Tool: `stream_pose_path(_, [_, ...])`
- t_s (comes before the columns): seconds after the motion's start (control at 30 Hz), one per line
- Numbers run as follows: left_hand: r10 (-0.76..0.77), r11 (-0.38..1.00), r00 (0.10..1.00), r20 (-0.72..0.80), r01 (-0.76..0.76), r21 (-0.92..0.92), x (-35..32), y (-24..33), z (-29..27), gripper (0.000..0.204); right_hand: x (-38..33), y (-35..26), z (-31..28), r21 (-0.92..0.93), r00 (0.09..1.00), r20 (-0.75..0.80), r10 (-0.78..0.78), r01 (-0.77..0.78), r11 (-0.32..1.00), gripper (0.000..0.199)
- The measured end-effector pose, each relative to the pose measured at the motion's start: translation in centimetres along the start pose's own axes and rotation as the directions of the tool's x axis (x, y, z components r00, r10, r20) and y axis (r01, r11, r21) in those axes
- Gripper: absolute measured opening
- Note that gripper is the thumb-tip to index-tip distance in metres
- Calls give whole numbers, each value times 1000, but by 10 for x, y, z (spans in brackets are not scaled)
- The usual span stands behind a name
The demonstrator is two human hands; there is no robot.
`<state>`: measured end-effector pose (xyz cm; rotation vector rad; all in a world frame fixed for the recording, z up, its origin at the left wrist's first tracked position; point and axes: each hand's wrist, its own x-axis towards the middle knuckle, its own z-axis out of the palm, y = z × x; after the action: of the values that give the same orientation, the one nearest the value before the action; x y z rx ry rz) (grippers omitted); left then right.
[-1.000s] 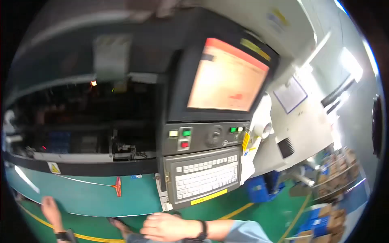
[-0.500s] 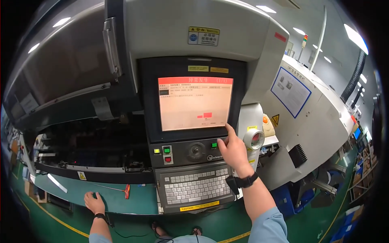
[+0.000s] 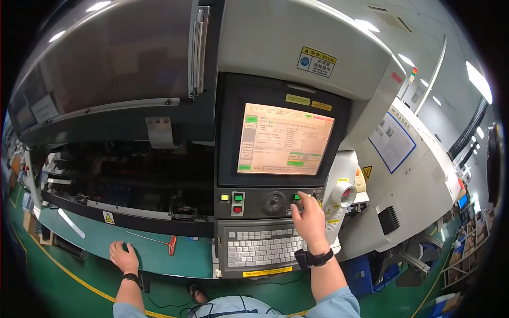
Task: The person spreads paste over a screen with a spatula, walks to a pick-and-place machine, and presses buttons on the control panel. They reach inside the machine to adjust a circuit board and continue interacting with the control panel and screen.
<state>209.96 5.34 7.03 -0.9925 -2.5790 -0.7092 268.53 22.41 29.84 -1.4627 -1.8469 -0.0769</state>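
My right hand (image 3: 310, 225) is at the control panel (image 3: 254, 204), its index finger stretched toward a green button (image 3: 296, 196) below the screen. The fingertip overlaps the button's edge; whether it presses cannot be seen. Thumb and index finger are apart, with nothing held. Above, the screen (image 3: 286, 140) shows a pale page with green blocks. On the green work surface (image 3: 159, 265) at the left, my left hand (image 3: 125, 258) rests with its fingers spread, holding nothing. To its right lies a red-handled T-shaped tool (image 3: 172, 245) with a thin shaft.
A keyboard (image 3: 260, 248) sits below the panel, left of my right wrist. Yellow, green and red buttons (image 3: 238, 203) are on the panel's left. Behind the work surface is the machine's dark opening (image 3: 138, 180). A round-fronted fixture (image 3: 345, 194) juts out right of my hand.
My right hand has come down from the screen's lower right corner to the green button. The screen has gone from a red-bannered page to one with green blocks. The view has shifted; my left hand stays put.
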Motion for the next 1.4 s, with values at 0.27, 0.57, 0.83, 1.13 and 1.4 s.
stream_pose_path(0.27, [0, 1000, 1000, -16, 0, 14, 1, 0, 1, 30, 6, -40, -8, 101, 990, 25, -136, 133, 986, 33])
stream_pose_path(0.57, [-7, 1000, 1000, -14, 6, -25, 2, 3, -3, 29, -6, -102, 30, 75, 910, 235, -342, 334, 939, 38])
stream_pose_path(0.83, [6, 999, 999, -36, -7, -37, 0, -1, 1, 30, -12, -100, 65, -108, 903, 355, -243, 298, 949, 47])
stream_pose_path(1.13, [24, 999, 995, -101, -26, -22, -4, -6, -6, 29, -48, -86, 38, 43, 884, 405, -233, 236, 971, 44])
stream_pose_path(1.4, [45, 998, 998, -47, -47, -31, 0, 24, -8, 33, -77, -64, 14, 188, 785, 543, -296, 231, 955, 37])
